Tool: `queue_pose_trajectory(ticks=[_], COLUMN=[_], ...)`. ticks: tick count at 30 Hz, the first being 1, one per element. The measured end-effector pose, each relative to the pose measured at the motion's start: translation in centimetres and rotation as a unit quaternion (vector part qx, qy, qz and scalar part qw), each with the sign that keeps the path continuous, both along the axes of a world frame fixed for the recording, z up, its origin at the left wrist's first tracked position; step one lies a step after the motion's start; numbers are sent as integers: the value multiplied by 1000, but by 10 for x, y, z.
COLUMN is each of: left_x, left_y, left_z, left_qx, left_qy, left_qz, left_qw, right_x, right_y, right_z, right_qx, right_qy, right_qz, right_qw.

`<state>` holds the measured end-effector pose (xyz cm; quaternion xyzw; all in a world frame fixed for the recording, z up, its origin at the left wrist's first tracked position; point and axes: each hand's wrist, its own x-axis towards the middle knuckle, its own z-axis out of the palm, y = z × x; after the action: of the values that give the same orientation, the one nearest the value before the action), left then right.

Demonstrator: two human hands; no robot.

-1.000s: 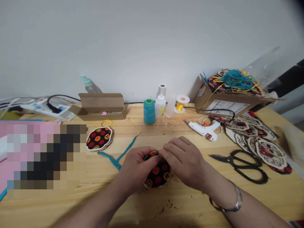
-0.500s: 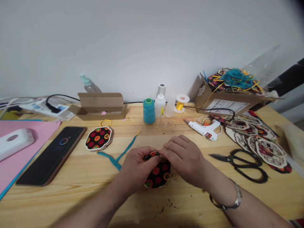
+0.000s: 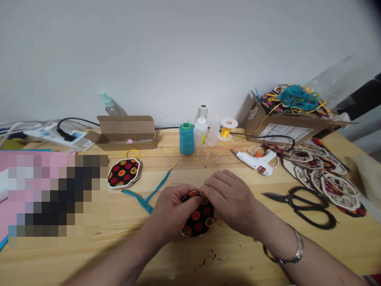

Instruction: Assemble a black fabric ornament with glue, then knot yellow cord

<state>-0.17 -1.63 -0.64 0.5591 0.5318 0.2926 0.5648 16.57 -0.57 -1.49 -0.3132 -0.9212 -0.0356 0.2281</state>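
Both hands meet over a black patterned fabric piece [image 3: 198,222] with red, orange and green motifs and a pale rim. My left hand [image 3: 174,210] is closed on its upper left edge, thumb lying across the front. My right hand [image 3: 229,194] is closed at the top edge, fingers bent together against the left fingertips; what they pinch there is hidden. Left of the hands lies a similar patterned piece [image 3: 123,173], stacked in layers, with a yellow loop [image 3: 132,153] above and a teal tassel [image 3: 143,202] below.
Black scissors [image 3: 297,202] and a white glue gun [image 3: 257,161] lie on the right, near cut-out pieces [image 3: 336,188]. Behind stand a teal thread cone [image 3: 186,139], a white bottle [image 3: 200,131], a yellow thread spool [image 3: 228,129], an open cardboard box [image 3: 127,143] and a filled carton [image 3: 279,129].
The hands and the fabric piece have stayed almost the same. A pixelated patch now covers the phone area at the left.
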Motion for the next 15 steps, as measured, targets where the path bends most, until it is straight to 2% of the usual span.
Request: queue_pose_trajectory(ticks=[3,6,9,12,14,15], left_x=[-1,-3,-4,-5,-4,-4], left_y=[1,2,5,8,9,10], left_z=[1,0,-3,-7,-8,-8], left_qx=[-43,-107,-145,-152,-144,-140], left_qy=[-33,-100,-167,-202,-217,-222], left_qz=[28,74,126,167,177,178], left_qw=[998,986,967,953,949,948], right_x=[2,7,9,7,3,2], right_y=[4,9,13,15,15,14], right_z=[-1,0,2,2,2,2], right_qx=[-11,-96,-283,-462,-528,-544], right_qy=[69,174,250,298,309,307], right_qz=[-71,-187,-234,-213,-188,-179], right_qw=[995,962,896,808,769,760])
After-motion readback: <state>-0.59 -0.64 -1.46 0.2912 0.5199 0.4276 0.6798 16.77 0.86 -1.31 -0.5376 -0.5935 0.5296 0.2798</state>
